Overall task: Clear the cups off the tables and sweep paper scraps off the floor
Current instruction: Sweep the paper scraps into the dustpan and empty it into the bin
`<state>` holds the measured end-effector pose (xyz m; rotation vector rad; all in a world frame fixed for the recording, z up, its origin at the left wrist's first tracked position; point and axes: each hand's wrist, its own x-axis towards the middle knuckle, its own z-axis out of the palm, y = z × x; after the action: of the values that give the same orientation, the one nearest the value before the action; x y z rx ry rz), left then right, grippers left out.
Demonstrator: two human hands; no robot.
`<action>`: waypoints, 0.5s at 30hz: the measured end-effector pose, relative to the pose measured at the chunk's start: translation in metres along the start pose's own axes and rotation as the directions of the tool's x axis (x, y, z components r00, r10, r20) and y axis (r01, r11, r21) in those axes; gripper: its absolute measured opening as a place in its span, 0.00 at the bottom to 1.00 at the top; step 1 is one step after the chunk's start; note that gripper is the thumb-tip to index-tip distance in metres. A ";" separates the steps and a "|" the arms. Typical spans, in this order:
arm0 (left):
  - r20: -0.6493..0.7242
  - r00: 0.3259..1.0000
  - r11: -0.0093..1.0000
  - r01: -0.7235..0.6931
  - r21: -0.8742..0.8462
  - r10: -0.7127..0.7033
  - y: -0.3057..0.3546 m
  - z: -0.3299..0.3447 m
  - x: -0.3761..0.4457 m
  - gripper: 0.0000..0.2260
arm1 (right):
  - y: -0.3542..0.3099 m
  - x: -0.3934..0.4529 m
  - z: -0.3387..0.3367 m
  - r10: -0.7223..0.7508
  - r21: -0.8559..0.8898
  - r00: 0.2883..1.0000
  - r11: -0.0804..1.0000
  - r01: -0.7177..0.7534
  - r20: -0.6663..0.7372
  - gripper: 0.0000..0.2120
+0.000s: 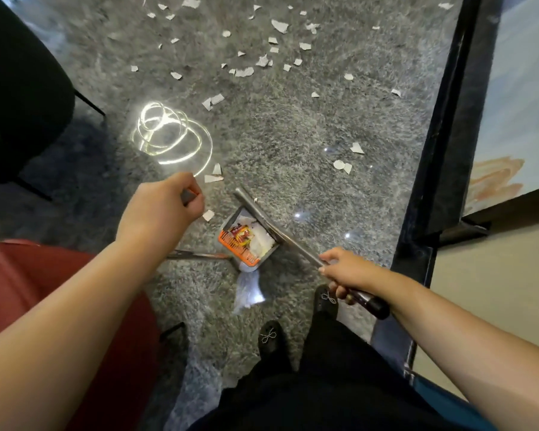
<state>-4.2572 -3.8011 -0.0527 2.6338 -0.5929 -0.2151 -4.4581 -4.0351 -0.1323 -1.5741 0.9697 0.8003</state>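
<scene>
Sweeping step. Grey floor (pixel 293 126) dotted with paper scraps (pixel 279 25) toward 12 o'clock. Dustpan (pixel 246 241) at centre, part full. Right hand (pixel 344 273) gripping broom handle (pixel 280 231); left hand (pixel 171 202) curled round a thin handle. Next: reach, drag scraps back.

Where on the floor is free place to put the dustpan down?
Bare carpet lies right of the dustpan, up to the black table edge; only two scraps sit at its top. Another bare patch lies above the light rings. Farther up, paper scraps crowd the floor.
</scene>
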 end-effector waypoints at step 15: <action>-0.145 0.949 0.957 0.288 0.028 -0.281 -0.065 -0.036 0.052 0.06 | -0.164 0.106 -0.054 -0.055 -0.111 0.998 0.992 0.059 0.035 0.17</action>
<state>-4.1772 -3.7572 -0.0522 2.7466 -0.1705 -0.1004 -4.2639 -4.0903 -0.1432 -1.6726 0.8660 0.8496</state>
